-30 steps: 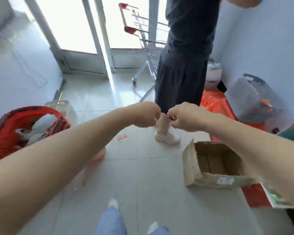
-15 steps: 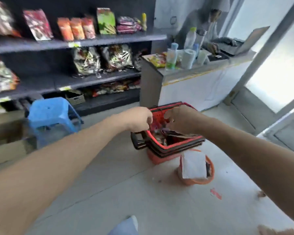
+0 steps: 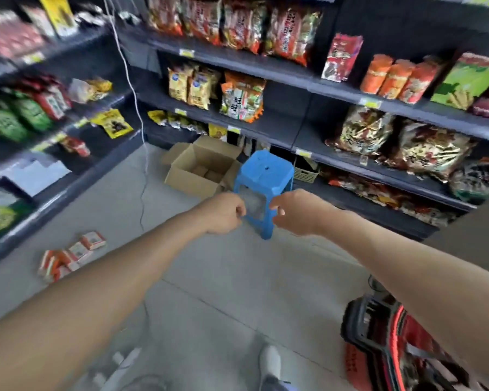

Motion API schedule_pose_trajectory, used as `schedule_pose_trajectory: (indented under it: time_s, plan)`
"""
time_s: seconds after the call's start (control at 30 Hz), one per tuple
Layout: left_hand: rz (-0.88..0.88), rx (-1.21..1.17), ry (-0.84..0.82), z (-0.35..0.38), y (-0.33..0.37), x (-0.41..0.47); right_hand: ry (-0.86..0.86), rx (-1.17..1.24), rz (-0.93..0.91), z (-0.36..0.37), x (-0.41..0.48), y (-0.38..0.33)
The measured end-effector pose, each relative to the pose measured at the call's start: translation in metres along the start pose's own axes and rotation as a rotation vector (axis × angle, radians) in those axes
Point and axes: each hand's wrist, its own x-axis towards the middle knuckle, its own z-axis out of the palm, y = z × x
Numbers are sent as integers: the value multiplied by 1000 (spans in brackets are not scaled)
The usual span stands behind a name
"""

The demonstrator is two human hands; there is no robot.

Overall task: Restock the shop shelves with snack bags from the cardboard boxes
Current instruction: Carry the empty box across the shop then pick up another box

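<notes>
"Knuckles that met half a second ago now sit apart. My left hand (image 3: 223, 214) is curled and my right hand (image 3: 292, 214) loosely curled. Whether either pinches anything, I cannot tell."

"Where's the stock?"

"My view has swung from the counter to the shelves (image 3: 283, 128) of snack bags (image 3: 242, 98). An open cardboard box (image 3: 189, 183) sits on the far floor, just left of a blue stool (image 3: 266, 172). I judge restocking can resume."
</notes>
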Motion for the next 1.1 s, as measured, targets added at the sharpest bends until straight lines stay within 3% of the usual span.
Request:
schedule_pose_trajectory:
  time_s: [0.3, 0.6, 0.93, 1.1]
  plan:
    - [-276, -186, 351, -50, -75, 40, -5, -135, -263, -46, 141, -31]
    - [-392, -238, 489, -120, -183, 110, 6, -56, -282, -78, 302, -79]
    - [-329, -208, 296, -172, -263, 293, -40, 92, -62, -100, 476, -44]
    - [-387, -197, 212, -174, -310, 405, -76, 121, -14, -94, 589, -20]
